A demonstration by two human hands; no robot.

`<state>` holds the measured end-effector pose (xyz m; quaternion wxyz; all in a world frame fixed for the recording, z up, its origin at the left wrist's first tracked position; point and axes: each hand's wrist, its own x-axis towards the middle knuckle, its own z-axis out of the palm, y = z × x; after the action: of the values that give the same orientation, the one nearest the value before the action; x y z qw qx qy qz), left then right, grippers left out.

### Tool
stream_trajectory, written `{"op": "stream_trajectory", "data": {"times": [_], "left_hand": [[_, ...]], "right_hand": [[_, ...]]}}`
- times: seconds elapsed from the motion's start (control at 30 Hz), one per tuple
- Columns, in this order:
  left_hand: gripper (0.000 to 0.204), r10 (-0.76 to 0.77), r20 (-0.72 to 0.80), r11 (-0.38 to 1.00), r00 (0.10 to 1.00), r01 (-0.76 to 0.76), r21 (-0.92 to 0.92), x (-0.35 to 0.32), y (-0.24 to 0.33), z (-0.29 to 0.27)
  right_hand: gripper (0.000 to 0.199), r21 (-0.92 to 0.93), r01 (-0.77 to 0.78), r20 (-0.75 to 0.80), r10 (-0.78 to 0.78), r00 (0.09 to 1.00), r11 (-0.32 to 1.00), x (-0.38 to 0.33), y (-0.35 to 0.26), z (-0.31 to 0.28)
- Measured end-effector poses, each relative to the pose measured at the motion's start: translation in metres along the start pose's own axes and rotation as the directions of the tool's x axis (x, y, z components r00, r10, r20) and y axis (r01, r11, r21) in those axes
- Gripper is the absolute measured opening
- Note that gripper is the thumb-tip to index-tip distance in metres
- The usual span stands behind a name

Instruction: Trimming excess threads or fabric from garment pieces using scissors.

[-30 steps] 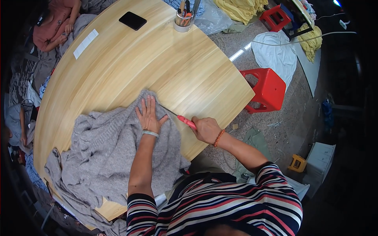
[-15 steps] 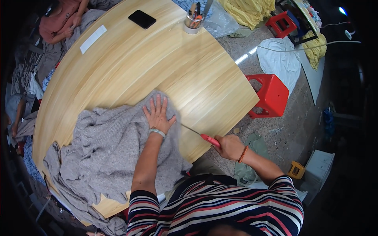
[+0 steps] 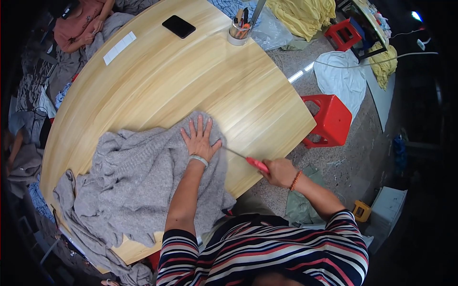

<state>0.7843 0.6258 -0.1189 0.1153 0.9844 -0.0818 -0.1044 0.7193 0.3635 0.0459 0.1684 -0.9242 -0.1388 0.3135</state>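
Observation:
A rumpled grey knitted garment (image 3: 138, 176) covers the near left part of the wooden table (image 3: 157, 86) and hangs over its edge. My left hand (image 3: 201, 143) lies flat on the garment's far right part, fingers spread, pressing on the cloth. To its right, my right hand (image 3: 280, 172) is closed around the red handle of a tool (image 3: 257, 165) with a long thin metal shaft. The shaft points left, and its tip reaches the garment's edge beside my left thumb. Whether the tip is in the knit or under it, I cannot tell.
A black phone (image 3: 179, 26), a white paper strip (image 3: 119, 48) and a cup of pens (image 3: 239, 32) stand toward the far side. Red stools (image 3: 334, 120) are right of the table. Yellow cloth (image 3: 305, 16) lies beyond. A co-worker (image 3: 78, 28) sits at far left.
The whole view has shifted slightly, so everything appears a little to the right and lower. My hands hold nearly the same pose on the garment and the tool.

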Motion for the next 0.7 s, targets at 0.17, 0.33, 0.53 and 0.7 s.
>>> {"op": "stream_trajectory", "data": {"times": [0.17,0.33,0.53,0.7], "left_hand": [[0.098,0.013,-0.034,1.000,0.999,-0.013,-0.010,0.005,0.008,0.009],[0.097,-0.022,0.003,0.999,1.000,0.022,0.045,-0.003,0.002,0.009],[0.090,0.046,-0.153,0.998,0.987,-0.053,-0.041,0.000,-0.009,0.017],[0.062,0.157,-0.102,0.772,0.982,-0.186,-0.608,-0.007,-0.049,-0.026]], "right_hand": [[0.036,0.047,-0.036,0.012,0.036,0.999,0.998,-0.023,0.011,0.010],[0.032,0.100,-0.025,-0.027,0.028,0.999,0.995,0.020,-0.006,0.008],[0.034,-0.001,0.087,0.079,-0.087,0.993,0.996,-0.001,0.001,0.016],[0.035,0.132,-0.144,-0.196,0.168,0.966,0.981,-0.037,0.013,0.069]]}}
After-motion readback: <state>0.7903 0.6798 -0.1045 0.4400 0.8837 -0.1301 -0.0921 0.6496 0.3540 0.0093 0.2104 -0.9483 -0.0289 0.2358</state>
